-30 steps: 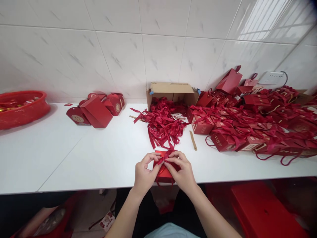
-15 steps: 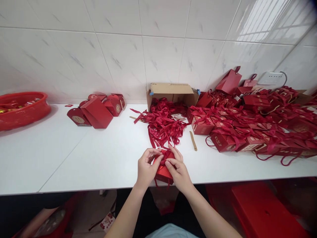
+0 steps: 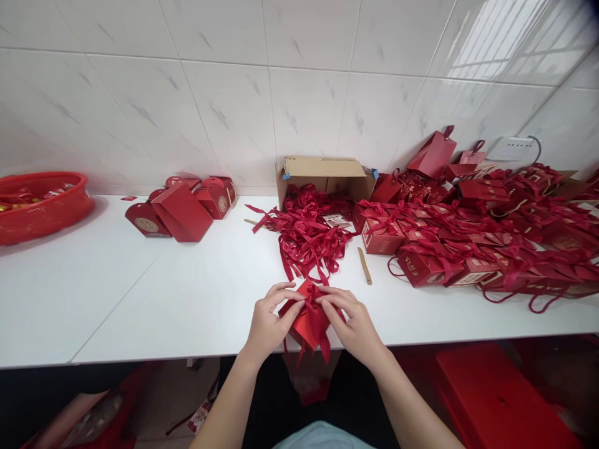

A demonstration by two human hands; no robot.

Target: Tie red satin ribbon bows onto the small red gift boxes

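Observation:
A small red gift box point(image 3: 306, 324) sits tilted at the front edge of the white table point(image 3: 187, 293), with a dark red ribbon point(image 3: 312, 293) knotted on top and its ends hanging down. My left hand point(image 3: 269, 321) grips the box's left side and pinches the ribbon at the knot. My right hand point(image 3: 355, 324) pinches the ribbon from the right, fingers closed on it. Just behind lies a heap of loose red ribbons point(image 3: 306, 234).
An open cardboard box point(image 3: 325, 174) stands at the wall. A big pile of ribboned red boxes point(image 3: 477, 237) fills the right side. Several plain red boxes point(image 3: 180, 209) lie at left, with a red basket point(image 3: 42, 206) at far left. A wooden stick point(image 3: 365, 265) lies near the ribbons.
Both hands have drawn the box back toward the table's front edge and turned it corner-on. The ribbon ends now hang below it.

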